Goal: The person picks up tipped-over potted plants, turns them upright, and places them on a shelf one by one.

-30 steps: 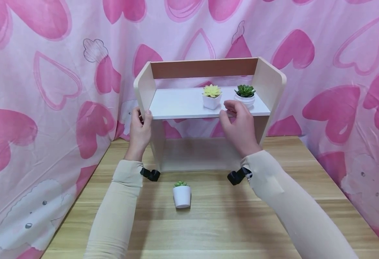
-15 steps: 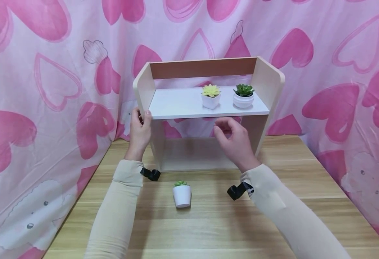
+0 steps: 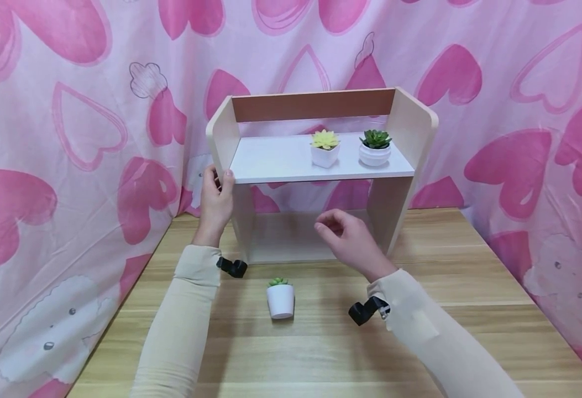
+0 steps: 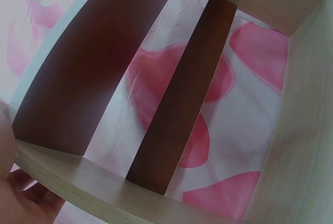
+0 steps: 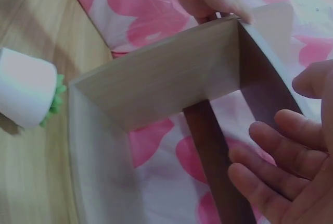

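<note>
My left hand (image 3: 216,202) grips the left side panel of a small wooden shelf (image 3: 221,127), thumb at the front edge of its white upper board and fingers round the outside. In the left wrist view part of that hand (image 4: 23,198) shows at the panel's edge. In front of the lower compartment hangs my right hand (image 3: 350,240), empty, its fingers loosely bent. The right wrist view shows these fingers (image 5: 276,156) spread apart. On the table, nearer to me, a white pot with a green succulent (image 3: 281,301) stands alone.
Two plants stand on the upper board: a yellow succulent in a white angular pot (image 3: 325,156) and a dark green succulent in a round white pot (image 3: 375,155). A pink heart-patterned curtain (image 3: 291,33) surrounds the wooden table (image 3: 470,287).
My right hand has come down and toward me from beside the dark green succulent on the upper board. The left hand has kept its grip on the shelf's side.
</note>
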Demonstrator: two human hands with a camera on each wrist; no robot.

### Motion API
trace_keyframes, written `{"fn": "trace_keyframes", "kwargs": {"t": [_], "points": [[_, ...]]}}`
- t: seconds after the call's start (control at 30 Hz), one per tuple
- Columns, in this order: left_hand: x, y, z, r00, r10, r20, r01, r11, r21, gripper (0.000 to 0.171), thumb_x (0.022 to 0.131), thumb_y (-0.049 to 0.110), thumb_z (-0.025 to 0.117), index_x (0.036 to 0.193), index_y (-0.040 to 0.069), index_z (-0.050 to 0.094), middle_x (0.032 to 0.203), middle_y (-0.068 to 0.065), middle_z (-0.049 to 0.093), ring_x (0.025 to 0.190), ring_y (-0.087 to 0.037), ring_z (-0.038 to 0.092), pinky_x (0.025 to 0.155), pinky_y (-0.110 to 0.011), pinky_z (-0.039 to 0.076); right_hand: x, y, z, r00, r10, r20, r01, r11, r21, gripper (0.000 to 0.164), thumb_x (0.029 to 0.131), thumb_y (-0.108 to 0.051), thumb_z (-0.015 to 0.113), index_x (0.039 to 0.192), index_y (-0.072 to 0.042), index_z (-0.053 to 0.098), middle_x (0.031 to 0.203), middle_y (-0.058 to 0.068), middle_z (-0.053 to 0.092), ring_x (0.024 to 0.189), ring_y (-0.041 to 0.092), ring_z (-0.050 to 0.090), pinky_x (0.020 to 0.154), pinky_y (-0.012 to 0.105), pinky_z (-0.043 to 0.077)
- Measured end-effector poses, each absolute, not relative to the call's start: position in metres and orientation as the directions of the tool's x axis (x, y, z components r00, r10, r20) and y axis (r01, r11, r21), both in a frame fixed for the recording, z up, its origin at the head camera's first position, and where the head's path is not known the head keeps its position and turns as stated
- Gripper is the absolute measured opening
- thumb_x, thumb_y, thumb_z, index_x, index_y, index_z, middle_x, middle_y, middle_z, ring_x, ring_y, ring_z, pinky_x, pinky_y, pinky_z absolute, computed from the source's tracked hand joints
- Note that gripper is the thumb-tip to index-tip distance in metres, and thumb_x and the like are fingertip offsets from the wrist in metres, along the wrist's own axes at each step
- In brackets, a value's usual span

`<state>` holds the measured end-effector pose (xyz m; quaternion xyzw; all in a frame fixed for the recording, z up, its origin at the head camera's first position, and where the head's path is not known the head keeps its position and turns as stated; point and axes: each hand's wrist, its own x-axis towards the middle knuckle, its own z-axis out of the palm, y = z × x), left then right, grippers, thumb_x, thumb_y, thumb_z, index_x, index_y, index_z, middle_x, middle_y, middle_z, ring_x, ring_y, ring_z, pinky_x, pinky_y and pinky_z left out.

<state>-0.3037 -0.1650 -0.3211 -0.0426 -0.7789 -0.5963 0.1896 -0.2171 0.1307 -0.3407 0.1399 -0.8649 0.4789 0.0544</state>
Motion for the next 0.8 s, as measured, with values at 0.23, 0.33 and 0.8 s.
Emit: {"fn": "trace_keyframes", "kwargs": {"t": [0.23,0.33,0.8], "points": [[-0.304,-0.166,-0.322,-0.928,-0.155,0.338,0.286,0.283,0.915,0.058,0.113,0.045,0.048,0.16,0.014,0.034,0.164,-0.016,0.043,0.148,-0.035,0.047,0.127,-0.061,0.037,-0.213,0.122,-0.362,-0.961,-0.242,0.137,-0.251,0.547,-0.799,0.025,0.106,-0.029,0.069,0.123,-0.011,0.072,0.109,0.006,0.074,0.096,0.022,0.064,0.083,0.035,0.056],[-0.304,-0.166,-0.322,-0.929,-0.152,0.336,0.285,0.283,0.916,0.059,0.113,0.045,0.048,0.161,0.014,0.033,0.164,-0.017,0.042,0.148,-0.035,0.046,0.127,-0.06,0.037,-0.211,0.12,-0.371,-0.961,-0.253,0.11,-0.237,0.55,-0.801,0.025,0.105,-0.029,0.07,0.121,-0.01,0.072,0.107,0.005,0.074,0.095,0.02,0.064,0.083,0.035,0.056],[-0.303,-0.166,-0.321,-0.932,-0.155,0.329,0.278,0.28,0.919,0.059,0.113,0.044,0.047,0.161,0.014,0.032,0.166,-0.016,0.041,0.151,-0.036,0.045,0.128,-0.061,0.037,-0.201,0.101,-0.414,-0.959,-0.283,-0.001,-0.173,0.589,-0.79,0.016,0.105,-0.024,0.071,0.116,-0.013,0.074,0.103,-0.002,0.073,0.094,0.015,0.064,0.087,0.035,0.058]]}}
